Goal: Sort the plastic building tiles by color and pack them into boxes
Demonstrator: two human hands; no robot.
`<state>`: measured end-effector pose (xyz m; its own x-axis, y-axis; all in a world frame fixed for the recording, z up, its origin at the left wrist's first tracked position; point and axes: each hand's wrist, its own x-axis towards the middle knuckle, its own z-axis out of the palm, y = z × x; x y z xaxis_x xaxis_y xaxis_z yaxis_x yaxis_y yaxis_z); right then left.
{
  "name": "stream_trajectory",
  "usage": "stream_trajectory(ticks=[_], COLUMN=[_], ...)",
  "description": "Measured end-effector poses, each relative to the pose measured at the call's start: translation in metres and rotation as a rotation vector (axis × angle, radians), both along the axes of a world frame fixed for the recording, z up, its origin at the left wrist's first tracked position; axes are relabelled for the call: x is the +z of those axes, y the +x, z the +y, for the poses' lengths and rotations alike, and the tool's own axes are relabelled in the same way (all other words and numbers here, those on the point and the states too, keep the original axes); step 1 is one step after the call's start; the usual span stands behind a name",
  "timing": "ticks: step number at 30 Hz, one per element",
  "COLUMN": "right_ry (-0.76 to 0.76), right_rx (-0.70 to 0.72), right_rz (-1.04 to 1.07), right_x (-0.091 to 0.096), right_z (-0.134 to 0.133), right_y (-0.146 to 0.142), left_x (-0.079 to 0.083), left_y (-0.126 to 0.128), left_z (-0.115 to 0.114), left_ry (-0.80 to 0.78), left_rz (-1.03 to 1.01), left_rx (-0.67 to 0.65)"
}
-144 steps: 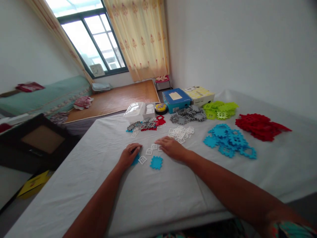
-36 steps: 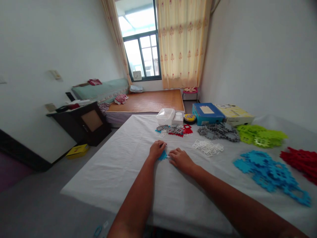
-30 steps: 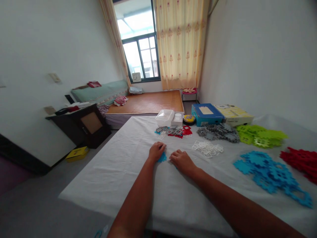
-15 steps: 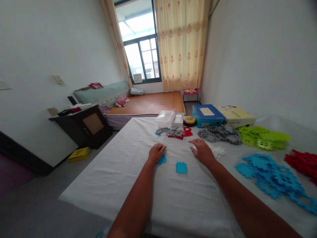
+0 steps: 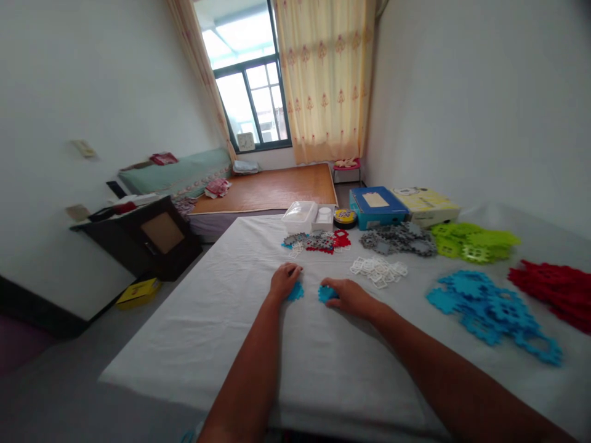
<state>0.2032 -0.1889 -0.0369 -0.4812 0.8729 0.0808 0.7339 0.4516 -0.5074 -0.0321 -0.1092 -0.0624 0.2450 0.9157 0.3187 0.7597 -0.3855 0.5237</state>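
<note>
My left hand (image 5: 283, 280) is closed, fingers curled, on a blue interlocking plastic tile (image 5: 296, 291) that shows beneath the palm; its grip is partly hidden. To the right, my right hand (image 5: 347, 296) has thumb and fingers around a second blue interlocking tile (image 5: 325, 293), low at the tablecloth. A gap separates the two tiles. Behind my right hand lies a heap of small white square connectors (image 5: 379, 271). Farther back sit joined grey and blue pieces (image 5: 298, 239) and red pieces (image 5: 341, 238).
Piles of grey (image 5: 398, 239), lime green (image 5: 475, 242), blue (image 5: 494, 304) and red pieces (image 5: 554, 292) cover the right side of the white-clothed table (image 5: 207, 314). Along its back stand a clear plastic box (image 5: 299, 215), a round yellow-black tin (image 5: 345, 218), a blue box (image 5: 378, 208) and a yellow box (image 5: 425, 206).
My right hand has moved left and down from beside the white connectors onto the separate blue tile and closed on it. My left hand stays at its tile. The view has shifted slightly.
</note>
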Motion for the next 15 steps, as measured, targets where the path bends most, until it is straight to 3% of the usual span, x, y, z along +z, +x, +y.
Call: stream_trajectory(ticks=[3,6,11,15], right_ry=[0.071,0.129,0.215,0.251], right_rx=[0.078,0.001,-0.439,-0.7], right_rz=[0.023,0.046,0.054,-0.086], right_x=[0.006,0.02,0.038,0.027], right_z=[-0.002,-0.005,-0.026,-0.054], right_y=[0.002,0.028,0.137,0.232], left_x=[-0.001,-0.001,-0.001,-0.002], left_y=[-0.001,-0.003,-0.004,-0.004], left_z=[0.002,0.004,0.008,0.011], left_ry=[0.002,-0.003,-0.021,-0.033], left_rz=[-0.015,-0.024,0.006,0.038], left_rx=[-0.006,-0.02,-0.027,-0.017])
